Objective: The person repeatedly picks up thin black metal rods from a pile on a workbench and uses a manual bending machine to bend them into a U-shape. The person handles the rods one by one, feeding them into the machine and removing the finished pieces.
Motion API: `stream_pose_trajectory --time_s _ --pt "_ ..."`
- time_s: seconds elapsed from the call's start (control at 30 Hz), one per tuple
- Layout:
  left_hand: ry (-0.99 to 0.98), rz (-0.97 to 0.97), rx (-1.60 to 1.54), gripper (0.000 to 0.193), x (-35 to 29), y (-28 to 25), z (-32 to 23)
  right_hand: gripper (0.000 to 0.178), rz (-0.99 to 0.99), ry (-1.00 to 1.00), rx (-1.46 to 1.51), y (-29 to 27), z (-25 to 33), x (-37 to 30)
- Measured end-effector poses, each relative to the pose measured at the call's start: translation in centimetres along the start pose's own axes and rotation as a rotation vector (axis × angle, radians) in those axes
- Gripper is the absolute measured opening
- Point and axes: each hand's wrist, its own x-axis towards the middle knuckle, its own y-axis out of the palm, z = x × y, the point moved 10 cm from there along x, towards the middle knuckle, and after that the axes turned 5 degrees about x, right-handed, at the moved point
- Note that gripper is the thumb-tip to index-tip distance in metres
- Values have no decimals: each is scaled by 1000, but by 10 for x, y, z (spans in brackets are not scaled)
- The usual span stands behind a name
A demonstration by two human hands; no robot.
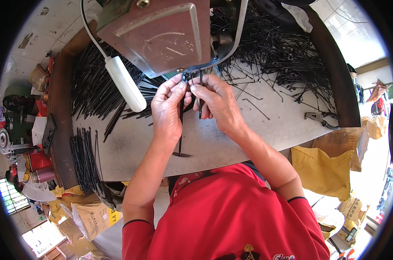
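My left hand [167, 113] is closed, thumb and fingertips pinching a thin black rod [181, 136] that points down toward the table's near edge. Its upper end meets a small dark part, blurred in the light under the machine. Close beside it, my right hand [219, 99] is closed on another thin black rod [200, 112], whose lower end sticks out below the fingers. Both hands work just below the maroon cover of a machine [162, 39]. Fingers partly hide where the two rods meet the machine.
Straight black rods [97, 86] lie heaped at left, and bent ones [287, 56] at right, on the metal table [131, 149]. A bundle of rods [84, 158] sits at the near left. Pliers [322, 119] lie near the right rim. A white lamp [125, 84] hangs beside the machine.
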Motion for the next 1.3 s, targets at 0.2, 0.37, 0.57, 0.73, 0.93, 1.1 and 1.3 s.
stream_pose_trajectory --time_s 0.2,0.37,0.57,0.73,0.93,1.1,1.3 --pt "20 3 -23 26 1 2 1 18 -5 -21 29 0 0 0" --pt "18 -3 -26 28 -1 4 2 21 25 -44 19 1 -4 2" --pt "17 -43 -29 34 -3 2 6 21 -3 -80 -55 2 3 0" --pt "34 -29 -45 30 -4 6 4 18 -7 -91 -5 0 2 1" --pt "15 -39 -20 27 -2 4 1 16 -17 -91 -78 1 1 4" --pt "-172 93 181 24 8 2 -4 18 121 -10 -354 -1 18 23" --pt "-218 86 186 24 11 -7 -1 15 150 169 -23 -2 -2 21"
